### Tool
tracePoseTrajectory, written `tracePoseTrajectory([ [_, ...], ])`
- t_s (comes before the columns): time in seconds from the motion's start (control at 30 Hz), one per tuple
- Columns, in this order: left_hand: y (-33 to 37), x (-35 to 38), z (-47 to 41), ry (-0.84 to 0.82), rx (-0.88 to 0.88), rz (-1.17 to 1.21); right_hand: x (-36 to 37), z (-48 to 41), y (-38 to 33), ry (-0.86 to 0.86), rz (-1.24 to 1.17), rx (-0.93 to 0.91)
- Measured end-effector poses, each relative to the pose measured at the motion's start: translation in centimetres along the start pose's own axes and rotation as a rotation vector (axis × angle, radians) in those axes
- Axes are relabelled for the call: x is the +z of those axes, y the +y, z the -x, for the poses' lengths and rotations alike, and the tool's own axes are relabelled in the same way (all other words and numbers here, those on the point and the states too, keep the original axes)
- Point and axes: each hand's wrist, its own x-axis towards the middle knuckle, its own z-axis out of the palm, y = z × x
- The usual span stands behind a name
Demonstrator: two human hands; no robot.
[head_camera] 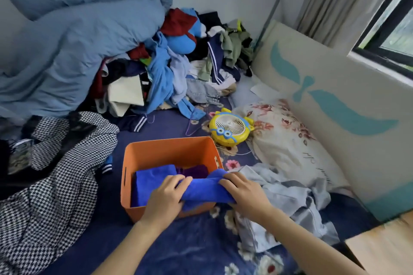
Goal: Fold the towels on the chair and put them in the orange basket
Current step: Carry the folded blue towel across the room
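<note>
Your 2 hands are nearest, both gripping 1 bright blue towel (202, 192): your left hand (166, 200) curls its fingers over the towel's left end, and your right hand (243, 194) clamps the right end. The towel is bunched into a thick, soft, fleecy band and sits over the near right part of 1 orange basket (166, 145), crossing its front rim. The basket stands on a navy floral bedsheet (178, 250). Inside lie 2 more towels: 1 folded blue towel (154, 182) on the left and 1 purple towel (197, 171) toward the back. That makes 3 towels in view. To the left sprawls a houndstooth garment (55, 185); to the right, a pale blue garment (288, 196). Beyond the basket are 1 yellow fan (230, 128) and 1 floral pillow (288, 140), then a heap of clothes (178, 67) and a blue duvet (78, 29).
</note>
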Motion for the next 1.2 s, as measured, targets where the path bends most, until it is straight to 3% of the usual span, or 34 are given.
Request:
tracePoseTrajectory([
  [0.43,-5.1,2.4,-11.8,-0.045,-0.021,-0.129,5.0,-9.2,9.9,-0.093,-0.178,0.027],
  [0.63,-7.8,4.8,-17.6,-0.188,-0.16,-0.104,8.7,-13.7,15.3,-0.289,-0.341,0.16],
  [0.77,-10.8,7.6,-19.6,-0.43,-0.333,-0.044,12.7,-16.5,17.2,-0.4,-0.442,0.231],
  [0.97,-13.8,10.5,-20.4,-0.372,-0.447,0.023,16.8,-19.1,17.8,-0.455,-0.514,0.296],
  [1.07,-14.1,13.2,-17.8,-0.381,-0.516,0.093,18.5,-18.5,16.5,-0.505,-0.478,0.293],
  [1.2,-13.4,17.1,-13.2,-0.659,-0.465,0.033,22.0,-15.9,13.0,-0.634,-0.214,0.159],
])
